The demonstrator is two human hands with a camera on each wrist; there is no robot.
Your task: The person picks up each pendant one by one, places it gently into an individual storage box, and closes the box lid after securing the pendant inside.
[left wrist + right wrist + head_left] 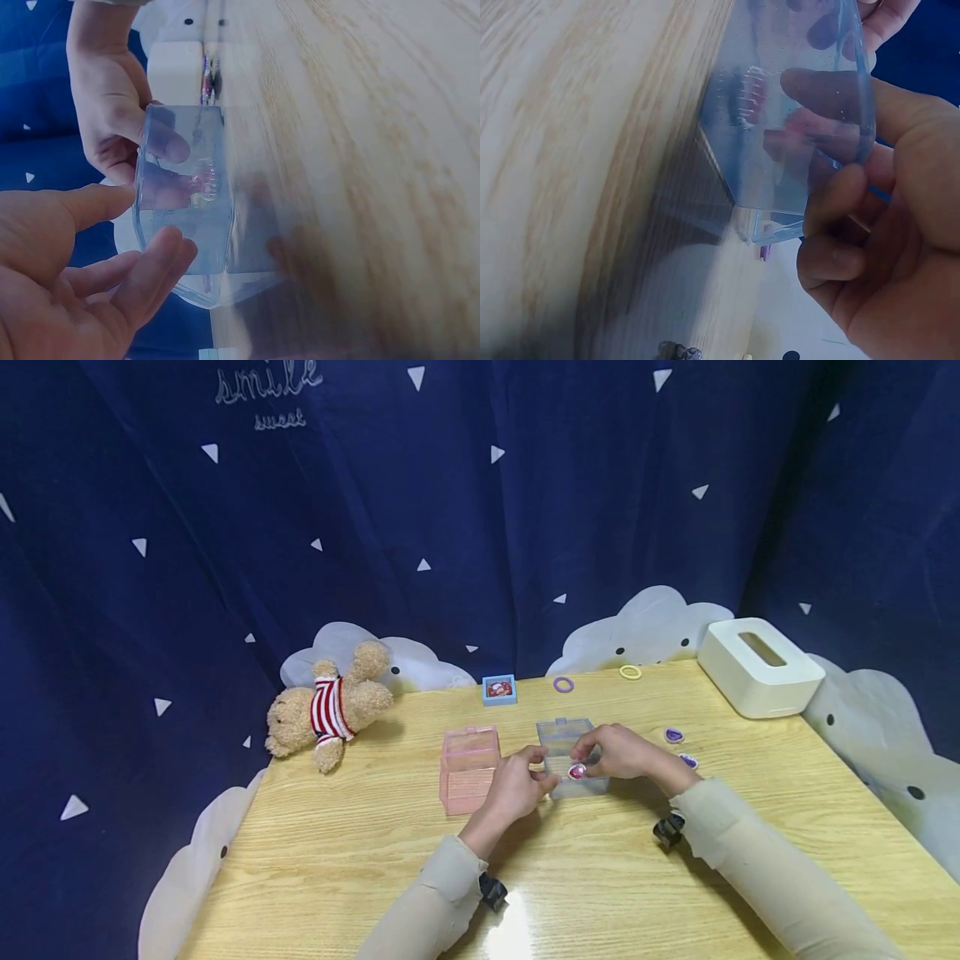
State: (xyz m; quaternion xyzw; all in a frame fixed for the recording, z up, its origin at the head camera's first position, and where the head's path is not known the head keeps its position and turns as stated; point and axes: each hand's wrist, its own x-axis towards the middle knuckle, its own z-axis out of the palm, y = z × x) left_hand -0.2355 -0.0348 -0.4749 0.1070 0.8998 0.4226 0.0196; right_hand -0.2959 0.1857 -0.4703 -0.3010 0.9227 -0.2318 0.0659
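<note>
The clear box stands on the table, just right of the pink box, with its lid tipped up at the back. A small pink piece sits at the box's near front edge, under the right hand's fingertips; whether it lies inside the box or against its wall cannot be told.

The right hand reaches over the box from the right, fingers curled over the rim and thumb against the wall, as the right wrist view shows. The left hand steadies the box from the left: in the left wrist view its fingers are nearly straight and rest lightly on the near wall, not closed around it.

Risks, as a judgement:
- The box is light and thin-walled. A downward push from the right hand against the loose support on the left could tip it or slide it toward the pink box.
- The pink piece is small and only lightly held. A slip could send it onto the table or off the near edge.
- The raised lid could swing shut on the fingers if the box is jolted.
- The two purple pieces lie just beside the right forearm; a sweep of the sleeve could scatter them.

Farther off: a teddy bear, a small blue box, two rings and a white tissue box.
</note>
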